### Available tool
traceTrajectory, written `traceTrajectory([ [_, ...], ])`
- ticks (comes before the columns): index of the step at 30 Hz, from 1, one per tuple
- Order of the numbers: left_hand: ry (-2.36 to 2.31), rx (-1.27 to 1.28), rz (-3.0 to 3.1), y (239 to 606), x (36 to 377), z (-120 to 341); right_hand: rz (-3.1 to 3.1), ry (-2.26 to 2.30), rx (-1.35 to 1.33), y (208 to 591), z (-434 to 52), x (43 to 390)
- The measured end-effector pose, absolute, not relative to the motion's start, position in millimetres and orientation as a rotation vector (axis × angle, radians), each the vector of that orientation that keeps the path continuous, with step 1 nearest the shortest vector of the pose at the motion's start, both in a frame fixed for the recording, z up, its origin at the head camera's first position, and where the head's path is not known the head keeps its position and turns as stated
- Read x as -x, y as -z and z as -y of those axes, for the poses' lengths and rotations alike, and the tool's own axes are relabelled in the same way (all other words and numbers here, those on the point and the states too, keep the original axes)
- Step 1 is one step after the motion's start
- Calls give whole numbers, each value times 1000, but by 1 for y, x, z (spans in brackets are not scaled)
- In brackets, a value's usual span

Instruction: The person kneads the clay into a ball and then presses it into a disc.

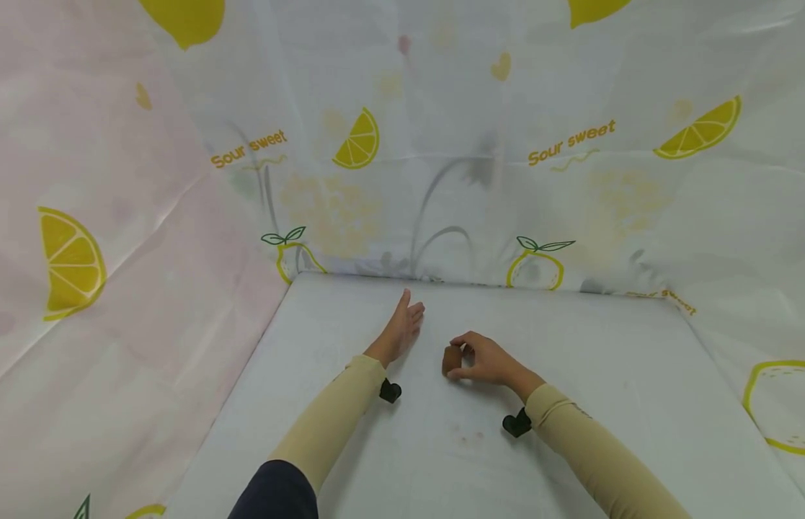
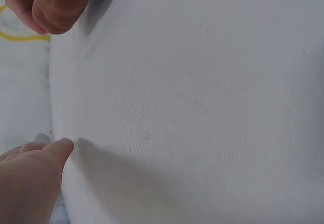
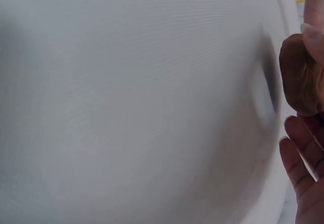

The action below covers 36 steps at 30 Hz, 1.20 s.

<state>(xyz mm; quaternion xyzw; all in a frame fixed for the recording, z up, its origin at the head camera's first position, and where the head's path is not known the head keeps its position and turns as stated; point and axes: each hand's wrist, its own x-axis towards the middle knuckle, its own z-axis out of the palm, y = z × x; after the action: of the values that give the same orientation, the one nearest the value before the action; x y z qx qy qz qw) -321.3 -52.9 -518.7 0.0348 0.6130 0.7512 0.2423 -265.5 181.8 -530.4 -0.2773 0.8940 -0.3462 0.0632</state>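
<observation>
The left hand (image 1: pixel 402 326) lies flat on the counter (image 1: pixel 610 389), fingers straight and relaxed, holding nothing. Just to its right, near the counter's middle, the right hand (image 1: pixel 486 359) pinches a small brown block (image 1: pixel 451 360) between thumb and curled fingers. The block looks smooth, matte and rounded at its edges. The counter's white cover shows a fine woven texture.
</observation>
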Motion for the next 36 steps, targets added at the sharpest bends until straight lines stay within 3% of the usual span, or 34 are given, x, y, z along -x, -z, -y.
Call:
traceTrajectory([
  [21, -2186, -77, -1594, 507, 314, 38, -2933, 1347, 809, 499, -160, 280],
  [36, -2239, -84, -1617, 502, 308, 25, -3035, 1510, 656, 506, -139, 286],
])
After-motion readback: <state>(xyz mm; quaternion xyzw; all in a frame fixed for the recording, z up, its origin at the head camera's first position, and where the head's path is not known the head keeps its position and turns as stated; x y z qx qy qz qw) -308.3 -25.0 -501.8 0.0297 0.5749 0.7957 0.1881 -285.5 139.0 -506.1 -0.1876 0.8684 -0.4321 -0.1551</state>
